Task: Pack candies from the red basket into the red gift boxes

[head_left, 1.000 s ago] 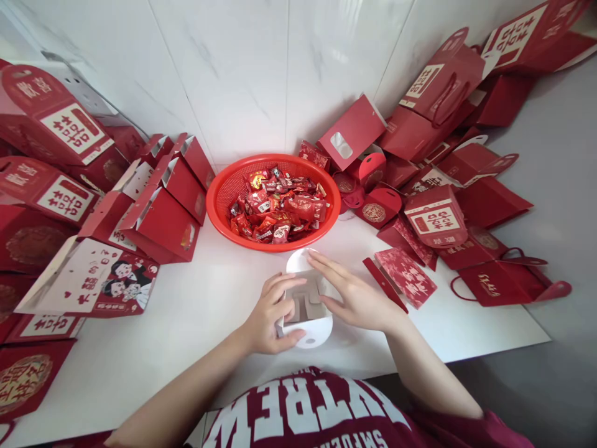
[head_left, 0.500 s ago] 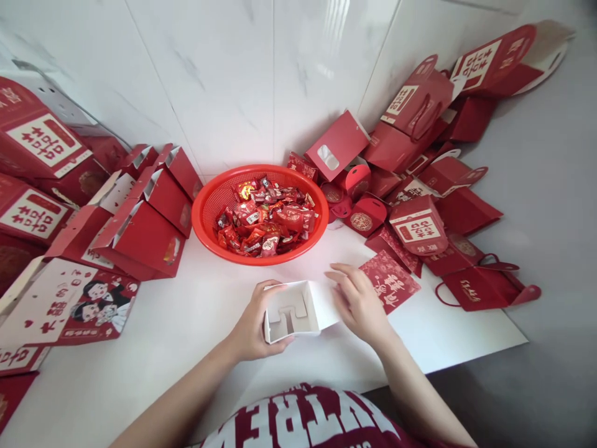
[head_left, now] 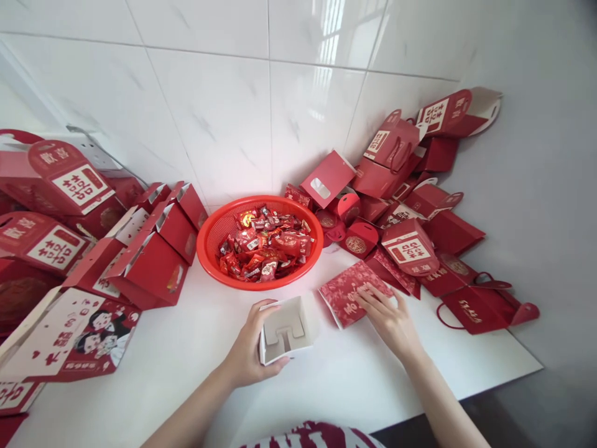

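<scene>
A small, white, open-topped cardboard box (head_left: 285, 326) is held by the left hand (head_left: 254, 348), half-curled around its left side. Just right, the right hand (head_left: 386, 316) lays nearly straight fingers over a flattened, red, floral-printed card sleeve (head_left: 342, 294); whether it grips, I cannot tell. Beyond stands a round, red plastic basket (head_left: 261, 285) of wrapped sweets (head_left: 265, 242).
</scene>
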The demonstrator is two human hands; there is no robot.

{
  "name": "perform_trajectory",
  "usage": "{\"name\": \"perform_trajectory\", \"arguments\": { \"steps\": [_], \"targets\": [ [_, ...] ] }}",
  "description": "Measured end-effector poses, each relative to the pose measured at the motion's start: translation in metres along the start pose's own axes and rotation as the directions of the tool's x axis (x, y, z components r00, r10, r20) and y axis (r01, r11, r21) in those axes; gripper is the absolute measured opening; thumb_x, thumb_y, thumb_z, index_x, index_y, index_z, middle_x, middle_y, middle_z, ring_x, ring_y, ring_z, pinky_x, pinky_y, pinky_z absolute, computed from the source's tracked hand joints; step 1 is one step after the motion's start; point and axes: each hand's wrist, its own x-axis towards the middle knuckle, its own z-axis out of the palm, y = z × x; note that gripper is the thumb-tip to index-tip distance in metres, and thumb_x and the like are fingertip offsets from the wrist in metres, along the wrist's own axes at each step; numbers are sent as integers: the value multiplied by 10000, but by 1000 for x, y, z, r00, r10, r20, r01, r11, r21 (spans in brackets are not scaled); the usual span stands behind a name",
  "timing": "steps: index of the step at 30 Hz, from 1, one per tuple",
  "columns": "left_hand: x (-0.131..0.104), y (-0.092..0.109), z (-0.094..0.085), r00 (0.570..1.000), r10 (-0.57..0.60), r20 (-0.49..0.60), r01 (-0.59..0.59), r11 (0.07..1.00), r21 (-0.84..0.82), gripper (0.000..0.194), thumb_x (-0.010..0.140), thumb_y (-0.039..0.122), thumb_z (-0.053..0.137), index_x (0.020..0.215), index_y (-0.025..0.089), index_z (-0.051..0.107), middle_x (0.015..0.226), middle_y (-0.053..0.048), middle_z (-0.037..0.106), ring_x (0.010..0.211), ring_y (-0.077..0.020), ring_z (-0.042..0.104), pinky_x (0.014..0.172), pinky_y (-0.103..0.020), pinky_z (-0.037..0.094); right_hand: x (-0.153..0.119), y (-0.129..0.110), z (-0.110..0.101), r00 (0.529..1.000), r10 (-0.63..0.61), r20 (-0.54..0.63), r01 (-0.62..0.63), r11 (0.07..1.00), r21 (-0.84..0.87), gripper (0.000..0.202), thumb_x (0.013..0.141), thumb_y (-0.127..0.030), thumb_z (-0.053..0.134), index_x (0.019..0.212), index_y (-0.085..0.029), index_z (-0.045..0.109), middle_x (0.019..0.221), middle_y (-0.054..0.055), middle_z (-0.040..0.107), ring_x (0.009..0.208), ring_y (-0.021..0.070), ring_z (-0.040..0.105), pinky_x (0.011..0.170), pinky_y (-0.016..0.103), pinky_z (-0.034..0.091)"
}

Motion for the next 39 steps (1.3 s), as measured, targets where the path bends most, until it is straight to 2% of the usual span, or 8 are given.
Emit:
{"name": "perform_trajectory", "arguments": {
  "steps": [4,9,13,18,27,31,35,39],
  "targets": [
    [0,-1,0,1000,8,-25,-8,1000,12,866,694,252,745,1442,254,309,1407,-174,349,1352,-396,348,1082,-597,372,28,0,-14,955,213,-206,-154,950,271,348,1006,-238,416,1274,-272,635,1302,61,667,1234,273,603,1090,497,385],
    [1,-2,0,1000,3,-30,-2,999,44,849,699,266,747,1437,236,328,1405,-175,366,1346,-377,384,1080,-563,401,77,21,-69,446,719,-532,-575,686,446,467,992,-473,426,1034,-109,716,867,135,736,849,329,694,776,451,533],
    [2,-1,-1,1000,4,-22,-3,999,51,863,700,272,749,1443,243,312,1420,-172,350,1360,-379,365,1090,-572,388,131,51,-93,340,721,-604,-646,645,407,528,1036,-395,251,1278,-96,612,1148,227,674,1065,389,642,917,536,457],
    [2,0,-1,1000,2,-12,-1,999,52,864,708,282,752,1446,240,305,1416,-173,345,1363,-373,349,1095,-564,378,177,61,-72,440,797,-413,-713,590,380,646,926,-360,503,1462,-12,410,1334,296,559,1230,443,543,980,632,415],
    [0,-7,-6,998,-26,-64,28,999,27,889,696,328,797,1436,247,312,1362,-163,357,1316,-359,384,1081,-555,381,158,-67,-102,997,71,-38,-26,734,679,227,1008,-306,493,1014,-196,691,963,53,729,901,182,684,819,286,521],
    [-1,-6,-7,998,-51,-34,53,998,42,926,680,369,814,1444,244,306,1355,-160,358,1303,-361,389,1063,-538,406,137,-122,-90,966,-159,202,63,908,415,108,948,-214,595,884,-155,658,819,71,701,757,202,661,660,284,478],
    [0,-5,-8,999,-32,-24,33,999,23,950,669,380,824,1453,253,303,1352,-150,376,1291,-357,404,1064,-527,408,128,-135,-72,888,80,454,-115,992,49,319,958,-398,576,830,-129,689,770,136,722,729,285,695,612,325,449],
    [-2,-11,-4,999,-20,-27,18,998,-53,1011,653,384,838,1476,264,262,1381,-151,345,1329,-373,361,1090,-549,373,130,-133,-59,758,65,649,-225,960,167,452,969,-474,481,728,-164,705,781,139,746,750,294,709,626,320,417]
  ]
}}
